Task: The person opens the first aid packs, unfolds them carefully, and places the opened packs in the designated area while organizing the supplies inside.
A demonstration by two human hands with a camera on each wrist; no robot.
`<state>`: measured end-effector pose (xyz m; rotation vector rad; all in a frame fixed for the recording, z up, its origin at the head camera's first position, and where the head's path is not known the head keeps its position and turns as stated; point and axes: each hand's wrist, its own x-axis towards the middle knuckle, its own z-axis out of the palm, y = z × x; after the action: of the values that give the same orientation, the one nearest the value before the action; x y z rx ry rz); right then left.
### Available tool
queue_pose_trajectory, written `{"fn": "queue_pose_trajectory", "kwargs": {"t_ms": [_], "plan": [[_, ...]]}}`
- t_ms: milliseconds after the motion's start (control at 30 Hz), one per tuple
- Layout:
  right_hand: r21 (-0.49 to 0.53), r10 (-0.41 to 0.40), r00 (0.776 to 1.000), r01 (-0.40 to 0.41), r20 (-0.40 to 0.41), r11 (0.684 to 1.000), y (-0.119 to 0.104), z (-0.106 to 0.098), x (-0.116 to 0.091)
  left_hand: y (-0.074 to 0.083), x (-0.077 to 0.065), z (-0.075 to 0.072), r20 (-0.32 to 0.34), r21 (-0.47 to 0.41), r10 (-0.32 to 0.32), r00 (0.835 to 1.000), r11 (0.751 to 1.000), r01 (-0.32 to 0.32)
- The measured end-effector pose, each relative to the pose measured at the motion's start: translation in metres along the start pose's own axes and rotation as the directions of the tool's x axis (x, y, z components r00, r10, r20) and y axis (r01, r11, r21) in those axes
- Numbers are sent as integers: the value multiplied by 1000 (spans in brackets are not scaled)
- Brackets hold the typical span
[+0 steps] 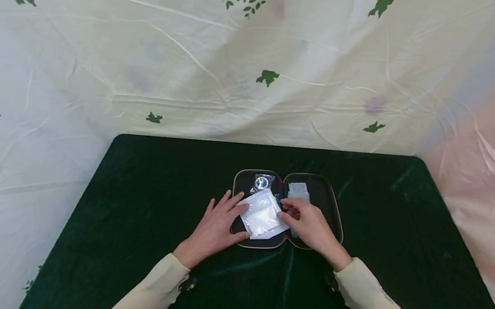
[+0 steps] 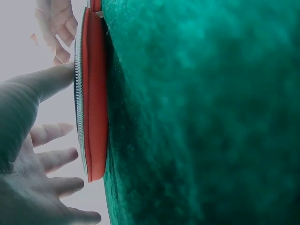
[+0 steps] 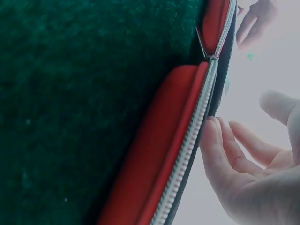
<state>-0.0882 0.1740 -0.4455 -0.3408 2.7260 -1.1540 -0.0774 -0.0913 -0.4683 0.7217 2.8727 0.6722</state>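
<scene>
A zippered case (image 1: 337,203) lies unfolded on the table, black inside and red outside. In its left half are white flat packets (image 1: 261,218) and, behind them, a small clear bag with a round silvery item (image 1: 261,183). My left hand (image 1: 218,221) rests with spread fingers at the packets' left side, thumb near their front edge. My right hand (image 1: 310,225) reaches over the case's middle, bent fingers at the packets' right edge and thumb apart from them. Pale, flat packets (image 1: 298,190) lie in the right half, partly hidden by that hand.
Dark green velvet (image 1: 160,181) covers the table. The case's red side (image 2: 96,103) and zipper (image 3: 190,136) show in the wrist views. A pale cloth with green leaf prints (image 1: 219,72) hangs behind the table and along both sides.
</scene>
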Motion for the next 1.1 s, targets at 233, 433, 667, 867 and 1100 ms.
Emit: {"fn": "queue_pose_trajectory", "kwargs": {"t_ms": [233, 433, 667, 867, 1100], "plan": [[-25, 3, 1000, -3, 5, 1000, -3, 3, 2, 2, 1, 1, 16, 3, -3, 1000, 1000, 3], [-27, 6, 1000, -6, 5, 1000, -3, 4, 4, 3, 3, 2, 29, 13, 4, 1000, 1000, -5], [-40, 25, 1000, -24, 13, 999, -3, 6, 6, 2, 2, 3, 31, 0, 21, 999, 1000, -21], [15, 47, 999, -47, -6, 999, 4, -2, 2, 1, 2, 3, 4, -23, 29, 1000, 999, -29], [25, 40, 997, -39, -68, 999, 19, -16, -5, -2, 1, 0, -8, -19, -7, 1000, 1000, 7]]}}
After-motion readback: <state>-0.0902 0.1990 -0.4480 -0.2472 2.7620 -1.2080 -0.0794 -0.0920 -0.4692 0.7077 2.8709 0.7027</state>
